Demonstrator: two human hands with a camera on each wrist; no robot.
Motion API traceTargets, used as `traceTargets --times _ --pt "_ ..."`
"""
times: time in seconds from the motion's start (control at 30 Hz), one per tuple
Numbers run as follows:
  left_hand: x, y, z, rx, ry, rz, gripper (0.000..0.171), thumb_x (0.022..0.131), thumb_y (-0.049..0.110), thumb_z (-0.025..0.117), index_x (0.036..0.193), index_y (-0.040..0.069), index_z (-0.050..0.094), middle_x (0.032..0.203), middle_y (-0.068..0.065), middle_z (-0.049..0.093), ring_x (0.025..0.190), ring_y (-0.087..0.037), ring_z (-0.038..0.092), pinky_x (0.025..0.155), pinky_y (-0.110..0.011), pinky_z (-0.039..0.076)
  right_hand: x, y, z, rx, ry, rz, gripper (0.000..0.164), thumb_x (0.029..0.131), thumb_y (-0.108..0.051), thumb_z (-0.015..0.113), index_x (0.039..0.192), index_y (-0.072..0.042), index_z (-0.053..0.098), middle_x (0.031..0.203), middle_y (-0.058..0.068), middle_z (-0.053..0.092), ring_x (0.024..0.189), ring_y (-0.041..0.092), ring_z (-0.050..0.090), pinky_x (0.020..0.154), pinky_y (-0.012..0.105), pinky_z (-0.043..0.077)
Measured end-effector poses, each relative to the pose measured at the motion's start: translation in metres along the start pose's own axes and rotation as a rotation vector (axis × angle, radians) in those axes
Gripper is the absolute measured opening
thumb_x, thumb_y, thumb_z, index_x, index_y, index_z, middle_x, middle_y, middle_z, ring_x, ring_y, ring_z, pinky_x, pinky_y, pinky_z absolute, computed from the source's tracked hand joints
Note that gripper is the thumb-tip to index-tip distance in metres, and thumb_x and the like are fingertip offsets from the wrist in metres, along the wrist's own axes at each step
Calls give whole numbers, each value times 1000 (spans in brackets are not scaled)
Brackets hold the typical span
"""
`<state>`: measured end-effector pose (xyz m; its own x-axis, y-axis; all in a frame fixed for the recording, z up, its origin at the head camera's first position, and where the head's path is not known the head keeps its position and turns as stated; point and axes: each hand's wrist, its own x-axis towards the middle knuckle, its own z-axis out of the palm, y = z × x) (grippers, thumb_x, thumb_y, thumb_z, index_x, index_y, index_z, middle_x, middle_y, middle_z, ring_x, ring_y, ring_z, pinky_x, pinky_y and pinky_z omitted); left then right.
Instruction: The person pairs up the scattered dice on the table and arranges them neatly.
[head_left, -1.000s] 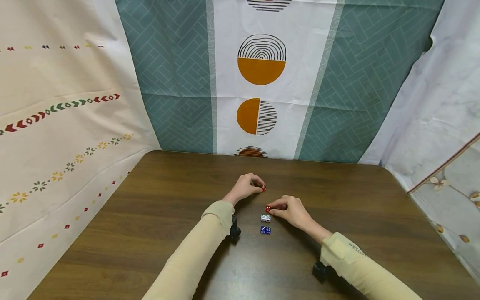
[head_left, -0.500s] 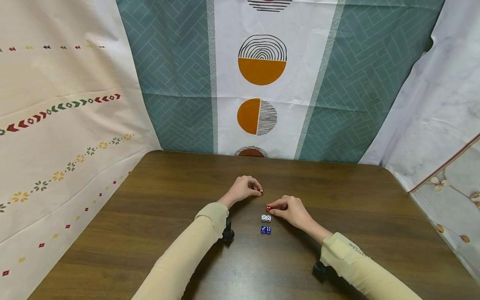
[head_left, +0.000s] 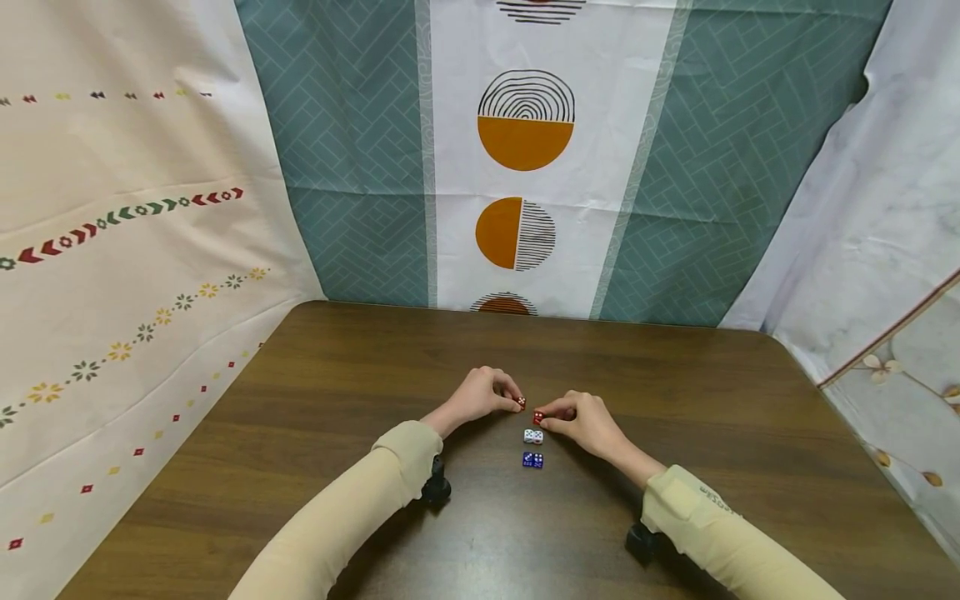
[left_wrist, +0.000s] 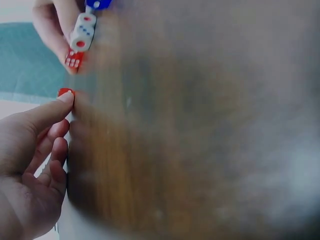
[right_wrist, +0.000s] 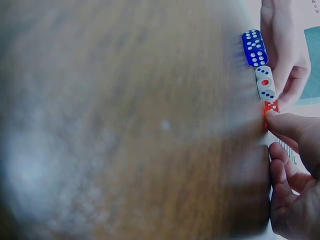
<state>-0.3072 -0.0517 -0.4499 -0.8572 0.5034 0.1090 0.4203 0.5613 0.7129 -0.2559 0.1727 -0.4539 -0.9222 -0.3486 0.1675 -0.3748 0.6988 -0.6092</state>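
Observation:
My left hand [head_left: 478, 395] pinches a red die [head_left: 521, 402] between thumb and fingertip, a short gap to the left of a second red die [head_left: 538, 417]. My right hand [head_left: 585, 423] grips that second die from its right side. Just nearer to me stands a pair of white dice [head_left: 533, 437], side by side. A pair of blue dice [head_left: 532, 460] lies in front of the white ones. In the left wrist view the left thumb covers much of its red die [left_wrist: 66, 92]. The right thumb partly hides the other red die [right_wrist: 271, 106] in the right wrist view.
Everything stands on a brown wooden table [head_left: 360, 358]. A patterned cloth [head_left: 360, 167] hangs behind its far edge, with a pale cloth [head_left: 150, 167] on the left and a marbled one [head_left: 885, 208] on the right.
My left hand has come toward me with its red die, down from farther back on the table and nearer the other red die. The right hand has stayed in place.

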Motion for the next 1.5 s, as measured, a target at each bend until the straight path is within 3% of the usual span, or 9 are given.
traceTargets --times 0.37,1.5 --pt "-11 6 8 -5 11 5 8 79 17 83 84 14 78 80 1 69 68 -4 55 64 -19 44 2 3 1 -9 15 -37 15 86 -22 77 101 -22 80 79 -7 67 69 4 49 61 20 41" --pt "-14 12 12 -3 4 -11 9 80 19 83 87 15 78 79 2 67 71 -6 52 65 -20 40 0 2 0 11 3 -12 17 86 -22 77 102 -22 80 82 -5 67 70 5 49 61 21 42"
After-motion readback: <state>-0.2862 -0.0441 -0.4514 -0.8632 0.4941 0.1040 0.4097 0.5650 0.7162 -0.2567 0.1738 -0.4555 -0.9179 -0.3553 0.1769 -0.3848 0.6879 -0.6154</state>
